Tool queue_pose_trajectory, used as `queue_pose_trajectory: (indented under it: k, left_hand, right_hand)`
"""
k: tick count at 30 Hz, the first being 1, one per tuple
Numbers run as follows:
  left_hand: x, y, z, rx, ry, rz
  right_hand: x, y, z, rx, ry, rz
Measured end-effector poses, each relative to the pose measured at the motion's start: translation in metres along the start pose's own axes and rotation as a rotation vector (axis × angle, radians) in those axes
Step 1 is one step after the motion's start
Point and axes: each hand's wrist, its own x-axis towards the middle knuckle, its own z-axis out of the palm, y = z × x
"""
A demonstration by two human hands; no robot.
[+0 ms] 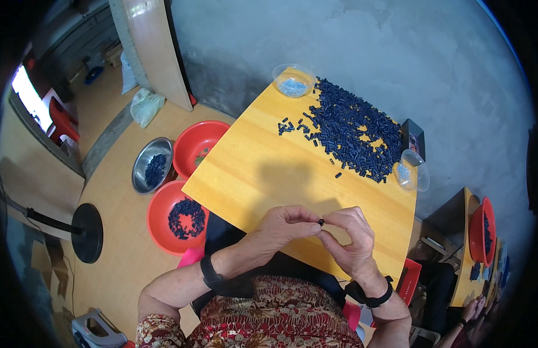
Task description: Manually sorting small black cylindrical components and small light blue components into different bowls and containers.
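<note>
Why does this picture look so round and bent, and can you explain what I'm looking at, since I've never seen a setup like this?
There's no robot here. A wide fisheye camera worn on a person's head looks down, which bends straight edges and darkens the corners. It's the only view, so left in the picture is the person's left.

The left hand and right hand are bare, with dark bands at the wrists. Their fingertips meet at a tiny black piece, pinched between them.

On the yellow table lie a big spread of dark pieces, two clear bowls and a black tray. Left of it sit two red basins and a metal bowl.
</note>
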Motion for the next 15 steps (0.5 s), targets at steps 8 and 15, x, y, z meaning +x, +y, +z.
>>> queue_pose_trajectory:
  k: [8, 15]
  left_hand:
    - [-0.006, -0.0067, 0.004, -0.011, -0.001, 0.023]
    - [-0.0088, -0.007, 0.0006, 0.019, -0.03, -0.041]
  right_hand:
    - [-0.0084, -0.0019, -0.0014, -0.016, 0.009, -0.071]
    - [-0.01, -0.004, 0.0042, -0.123, 0.009, -0.158]
